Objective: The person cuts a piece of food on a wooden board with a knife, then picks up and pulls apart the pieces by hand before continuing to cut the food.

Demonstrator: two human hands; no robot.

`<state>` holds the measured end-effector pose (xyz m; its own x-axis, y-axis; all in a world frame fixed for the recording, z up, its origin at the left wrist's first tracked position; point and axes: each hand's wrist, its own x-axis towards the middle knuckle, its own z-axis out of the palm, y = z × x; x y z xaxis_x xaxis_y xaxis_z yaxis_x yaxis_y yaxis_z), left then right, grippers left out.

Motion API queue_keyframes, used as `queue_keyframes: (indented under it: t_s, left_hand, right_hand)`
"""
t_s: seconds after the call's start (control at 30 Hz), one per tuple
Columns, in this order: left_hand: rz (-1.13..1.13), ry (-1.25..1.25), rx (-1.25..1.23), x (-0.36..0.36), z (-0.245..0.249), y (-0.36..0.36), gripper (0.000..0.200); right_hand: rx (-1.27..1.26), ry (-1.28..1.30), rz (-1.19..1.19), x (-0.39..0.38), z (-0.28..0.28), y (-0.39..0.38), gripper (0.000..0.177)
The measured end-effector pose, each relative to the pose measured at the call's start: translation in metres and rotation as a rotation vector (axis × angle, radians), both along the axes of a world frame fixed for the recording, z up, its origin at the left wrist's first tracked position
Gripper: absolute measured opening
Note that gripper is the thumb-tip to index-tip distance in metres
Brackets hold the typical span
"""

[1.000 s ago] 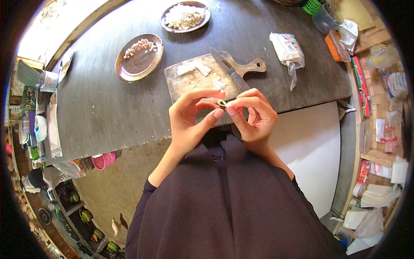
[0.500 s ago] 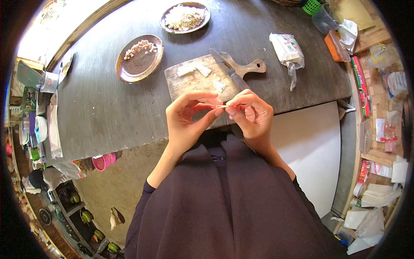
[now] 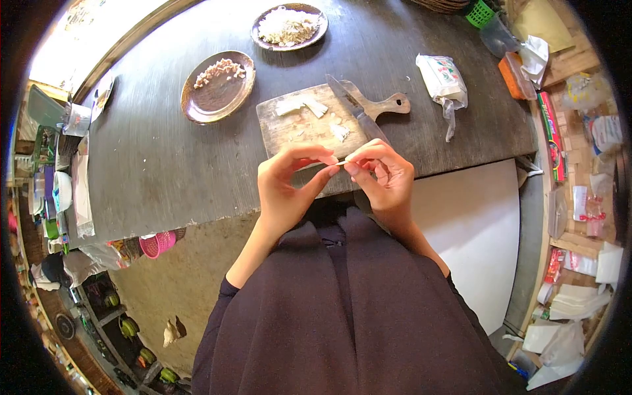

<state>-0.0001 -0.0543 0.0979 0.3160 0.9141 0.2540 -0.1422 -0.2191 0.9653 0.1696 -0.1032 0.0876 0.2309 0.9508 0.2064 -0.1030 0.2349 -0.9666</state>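
Observation:
My left hand (image 3: 293, 181) and my right hand (image 3: 382, 171) meet just in front of the table's near edge. Between their fingertips they pinch a small, thin, pale piece (image 3: 341, 162), one end in each hand. Right beyond them lies a wooden cutting board (image 3: 280, 135) with white pieces (image 3: 309, 105) and a small white heap (image 3: 340, 131) on it. A knife (image 3: 352, 105) rests across the board, its tip pointing away and its dark handle toward my right hand.
A brown plate (image 3: 214, 105) holds chopped pinkish bits; a farther plate (image 3: 289, 45) holds a pale shredded heap. A white plastic packet (image 3: 441, 82) lies right of the board. An orange container (image 3: 513, 76) stands at the table's right edge.
The view has shifted slightly, so the table items appear a little to the right. Both hands keep their pinch, and the thin piece is tilted somewhat differently between them.

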Motion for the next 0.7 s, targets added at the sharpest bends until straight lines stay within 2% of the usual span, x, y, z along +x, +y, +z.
queue_keyframes:
  t_s: [0.07, 0.1, 0.17, 0.23, 0.3, 0.33, 0.4, 0.43, 0.47, 0.53, 0.63, 0.7]
  left_hand:
    - [0.074, 0.148, 0.164, -0.003, -0.006, 0.002, 0.029]
    - [0.075, 0.147, 0.163, -0.004, -0.006, 0.003, 0.029]
    - [0.121, 0.306, 0.257, -0.009, -0.008, 0.004, 0.029]
    - [0.109, 0.327, 0.278, -0.013, -0.014, 0.007, 0.029]
    - [0.095, 0.348, 0.298, -0.013, -0.025, 0.011, 0.028]
    - [0.148, 0.395, 0.289, -0.013, -0.033, 0.013, 0.026]
    - [0.199, 0.444, 0.278, -0.012, -0.053, 0.019, 0.024]
    - [0.246, 0.508, 0.347, -0.011, -0.065, 0.024, 0.024]
    - [0.293, 0.572, 0.418, -0.011, -0.075, 0.027, 0.024]
    - [0.313, 0.571, 0.396, -0.008, -0.084, 0.028, 0.023]
    - [0.336, 0.695, 0.535, -0.005, -0.099, 0.028, 0.018]
    - [0.323, 0.741, 0.568, -0.006, -0.101, 0.025, 0.018]
  right_hand:
    - [-0.012, -0.061, 0.006, 0.001, -0.001, 0.002, 0.008]
    - [-0.024, -0.122, 0.009, 0.003, -0.001, 0.002, 0.007]
    - [-0.061, -0.192, 0.034, 0.007, -0.005, 0.004, 0.009]
    - [-0.099, -0.261, 0.058, 0.01, -0.01, 0.004, 0.01]
    - [-0.203, -0.377, 0.11, 0.013, -0.015, 0.004, 0.019]
    - [-0.206, -0.376, 0.11, 0.014, -0.015, 0.004, 0.019]
    - [-0.147, -0.606, -0.045, 0.018, -0.015, 0.006, 0.029]
    - [-0.103, -0.826, -0.228, 0.027, -0.031, 0.009, 0.033]
    - [-0.034, -0.959, -0.298, 0.036, -0.043, 0.01, 0.031]
    - [-0.05, -1.125, -0.365, 0.045, -0.05, 0.009, 0.033]
    - [-0.132, -1.236, -0.426, 0.049, -0.052, 0.008, 0.034]
    - [-0.124, -1.212, -0.408, 0.053, -0.057, 0.011, 0.035]
